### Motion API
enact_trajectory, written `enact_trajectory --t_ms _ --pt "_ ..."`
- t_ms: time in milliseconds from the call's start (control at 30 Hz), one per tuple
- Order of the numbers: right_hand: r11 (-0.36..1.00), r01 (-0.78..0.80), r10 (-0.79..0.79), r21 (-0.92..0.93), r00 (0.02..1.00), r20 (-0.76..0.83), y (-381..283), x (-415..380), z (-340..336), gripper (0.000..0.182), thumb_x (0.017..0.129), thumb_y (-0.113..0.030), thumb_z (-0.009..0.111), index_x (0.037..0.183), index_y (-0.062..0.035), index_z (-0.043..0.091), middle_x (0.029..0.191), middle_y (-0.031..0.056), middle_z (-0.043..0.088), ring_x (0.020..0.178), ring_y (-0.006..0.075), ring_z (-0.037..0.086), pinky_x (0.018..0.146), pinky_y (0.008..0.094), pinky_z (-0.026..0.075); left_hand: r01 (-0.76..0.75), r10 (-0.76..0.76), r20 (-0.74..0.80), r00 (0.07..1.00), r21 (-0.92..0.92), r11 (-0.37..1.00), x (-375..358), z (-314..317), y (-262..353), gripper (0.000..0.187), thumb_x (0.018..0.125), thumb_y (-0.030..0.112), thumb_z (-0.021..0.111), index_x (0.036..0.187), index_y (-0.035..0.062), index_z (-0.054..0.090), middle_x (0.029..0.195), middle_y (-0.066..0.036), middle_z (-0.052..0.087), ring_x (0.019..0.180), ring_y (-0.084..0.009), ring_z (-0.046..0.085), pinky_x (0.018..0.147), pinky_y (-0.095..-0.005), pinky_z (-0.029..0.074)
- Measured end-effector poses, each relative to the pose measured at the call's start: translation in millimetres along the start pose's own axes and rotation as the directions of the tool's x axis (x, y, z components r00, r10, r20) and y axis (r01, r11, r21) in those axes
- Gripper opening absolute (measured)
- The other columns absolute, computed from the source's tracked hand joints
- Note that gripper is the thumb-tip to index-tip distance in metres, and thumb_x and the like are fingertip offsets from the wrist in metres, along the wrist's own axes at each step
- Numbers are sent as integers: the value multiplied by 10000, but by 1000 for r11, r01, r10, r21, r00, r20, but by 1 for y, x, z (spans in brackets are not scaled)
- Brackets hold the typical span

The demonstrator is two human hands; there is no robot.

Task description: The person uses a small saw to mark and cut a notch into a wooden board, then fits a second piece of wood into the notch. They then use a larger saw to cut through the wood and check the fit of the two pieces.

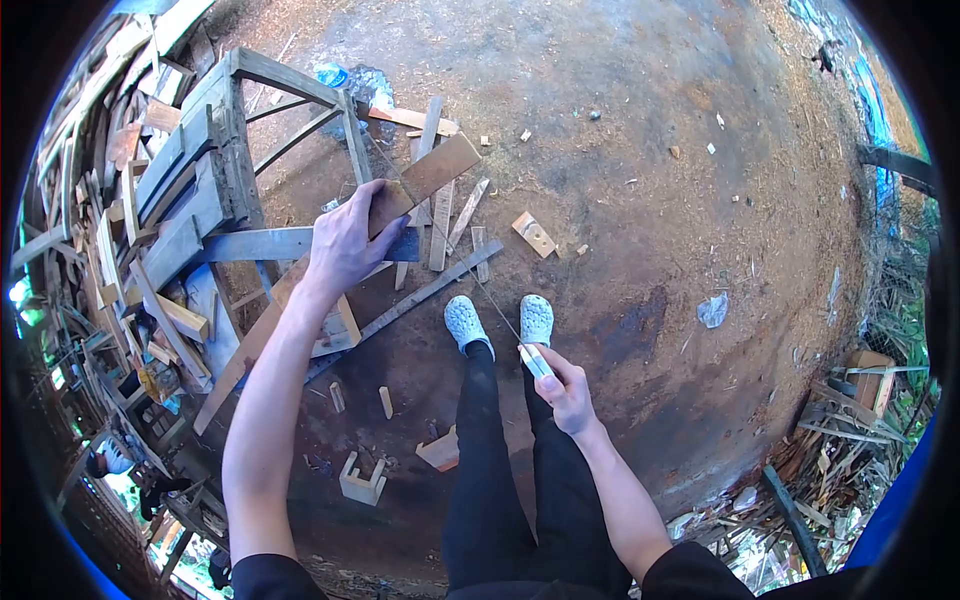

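Observation:
My left hand (345,238) is wrapped over a short brown wooden board (442,167), which juts out past the end of a bluish-grey plank (285,243). In my right hand (567,392) is the pale handle of a handsaw (537,362), fingers closed round it. Seen nearly edge-on, the saw's thin blade runs up and to the left from the handle and crosses the board just beyond my left fingers. A weathered wooden frame (240,150) stands to the left of the board.
Offcuts and slats (440,225) lie on the dirt floor below the board. A block with holes (535,234) lies ahead of my shoes (536,318). Scrap wood (115,150) is heaped at the left, with more (850,430) at the lower right. A long grey slat (430,297) slants near my feet.

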State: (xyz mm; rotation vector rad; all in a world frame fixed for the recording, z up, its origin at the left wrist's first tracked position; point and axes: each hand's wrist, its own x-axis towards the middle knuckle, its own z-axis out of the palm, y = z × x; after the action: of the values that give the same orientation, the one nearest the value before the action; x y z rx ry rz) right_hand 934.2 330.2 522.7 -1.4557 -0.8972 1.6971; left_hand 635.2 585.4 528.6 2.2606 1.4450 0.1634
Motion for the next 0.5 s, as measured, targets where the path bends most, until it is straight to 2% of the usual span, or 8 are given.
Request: enact_trajectory --t_ms 67,100,167,267,300,367,500 --pt "981 -103 95 167 994 57 8 0 1 673 997 -490 612 1386 57 569 906 41 685 782 90 579 712 258 474 36 -35 -78 996 22 999 -2 5 2 538 921 346 741 1295 9 552 1051 -213 725 957 -369 723 841 -439 569" --pt "981 -102 94 168 994 56 11 1 4 673 997 -490 612 1386 57 569 906 41 685 782 90 579 712 258 474 35 -33 -78 996 22 999 -2 7 2 538 921 346 741 1295 9 552 1051 -213 725 957 -369 723 841 -439 569" --pt "994 -20 20 106 1000 0 16 1 9 693 994 -511 610 1389 57 567 905 31 681 762 94 572 705 254 468 16 -12 -148 989 27 1000 -4 11 1 532 913 332 754 1283 -2 567 1047 -204 727 946 -358 726 829 -428 575" --pt "996 -24 22 86 999 27 16 0 4 696 988 -505 628 1388 62 566 926 48 691 795 96 595 734 265 484 -28 35 -204 978 39 999 -5 14 2 530 908 330 761 1270 -11 577 1049 -198 728 932 -355 729 819 -422 580" --pt "996 -24 22 83 999 28 10 1 3 696 988 -505 628 1388 62 566 926 48 691 795 96 595 734 265 484 -26 33 -206 978 38 999 -5 14 3 530 908 330 761 1270 -11 577 1049 -198 728 932 -355 729 819 -422 580" --pt "996 68 -66 -61 997 28 -1 2 1 674 986 -469 647 1386 66 564 948 76 707 852 103 634 781 279 504 -13 18 -192 981 24 1000 -4 14 3 532 902 324 765 1270 -8 574 1057 -202 724 943 -353 727 822 -421 582" --pt "992 96 -95 -77 995 19 -23 26 20 635 994 -423 653 1373 79 566 982 122 730 915 129 668 825 298 519 -45 50 -201 978 28 999 -5 16 -2 526 899 319 767 1262 -6 571 1059 -199 721 949 -352 724 828 -421 584"
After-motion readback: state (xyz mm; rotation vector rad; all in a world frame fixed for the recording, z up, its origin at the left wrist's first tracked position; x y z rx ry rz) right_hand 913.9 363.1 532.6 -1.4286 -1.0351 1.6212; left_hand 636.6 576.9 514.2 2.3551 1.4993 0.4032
